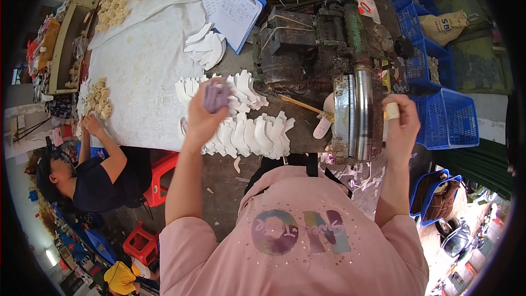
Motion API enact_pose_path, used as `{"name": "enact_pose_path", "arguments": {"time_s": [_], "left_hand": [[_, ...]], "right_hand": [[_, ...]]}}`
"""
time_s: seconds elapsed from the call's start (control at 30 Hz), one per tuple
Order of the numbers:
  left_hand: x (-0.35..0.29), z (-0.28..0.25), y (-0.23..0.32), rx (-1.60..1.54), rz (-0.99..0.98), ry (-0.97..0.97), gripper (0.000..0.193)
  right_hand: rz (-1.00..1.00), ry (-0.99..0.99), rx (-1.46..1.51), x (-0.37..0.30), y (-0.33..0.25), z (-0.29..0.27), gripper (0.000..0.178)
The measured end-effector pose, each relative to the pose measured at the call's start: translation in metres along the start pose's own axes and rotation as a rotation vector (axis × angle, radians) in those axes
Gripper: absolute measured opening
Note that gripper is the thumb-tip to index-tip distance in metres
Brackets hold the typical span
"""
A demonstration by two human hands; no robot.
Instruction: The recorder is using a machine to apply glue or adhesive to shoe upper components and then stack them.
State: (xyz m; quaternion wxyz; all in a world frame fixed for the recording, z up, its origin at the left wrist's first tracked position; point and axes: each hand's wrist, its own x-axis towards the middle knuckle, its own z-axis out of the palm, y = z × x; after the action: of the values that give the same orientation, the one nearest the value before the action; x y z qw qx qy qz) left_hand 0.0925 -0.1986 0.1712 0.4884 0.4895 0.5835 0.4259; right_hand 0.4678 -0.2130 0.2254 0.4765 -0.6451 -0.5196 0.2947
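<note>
The left hand (203,116) grips a blurred purple bundle (217,97) above white curved pieces (255,134); the right hand (405,118), near the steel roller (363,109), curls around or wears a cream item (392,111), I can't tell which

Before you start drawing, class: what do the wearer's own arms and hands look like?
Short, loose, light-pink fabric sleeves cover the upper arms; the forearms are bare, with no watch or bracelet showing. The blurred purple patch at the left hand and cream patch at the right hand may be coverings; I cannot tell.
</note>
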Motion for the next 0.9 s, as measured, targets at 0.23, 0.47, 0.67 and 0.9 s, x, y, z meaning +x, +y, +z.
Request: {"name": "enact_pose_path", "arguments": {"time_s": [0.23,0.47,0.67,0.9], "left_hand": [[-0.038,0.127,0.07,-0.585,-0.006,-0.22,0.055],[-0.047,0.157,0.075,-0.681,0.071,-0.161,0.056],[-0.047,0.155,0.079,-0.685,0.057,-0.18,0.058],[-0.05,0.167,0.073,-0.641,0.119,-0.195,0.059]], "right_hand": [[-0.412,-0.29,0.022,-0.039,-0.037,0.072,0.02],[-0.428,-0.141,0.033,-0.048,-0.022,0.065,0.015],[-0.309,-0.37,0.186,-0.027,-0.027,0.054,0.015],[-0.583,-0.035,-0.082,-0.04,-0.023,0.055,0.025]]}}
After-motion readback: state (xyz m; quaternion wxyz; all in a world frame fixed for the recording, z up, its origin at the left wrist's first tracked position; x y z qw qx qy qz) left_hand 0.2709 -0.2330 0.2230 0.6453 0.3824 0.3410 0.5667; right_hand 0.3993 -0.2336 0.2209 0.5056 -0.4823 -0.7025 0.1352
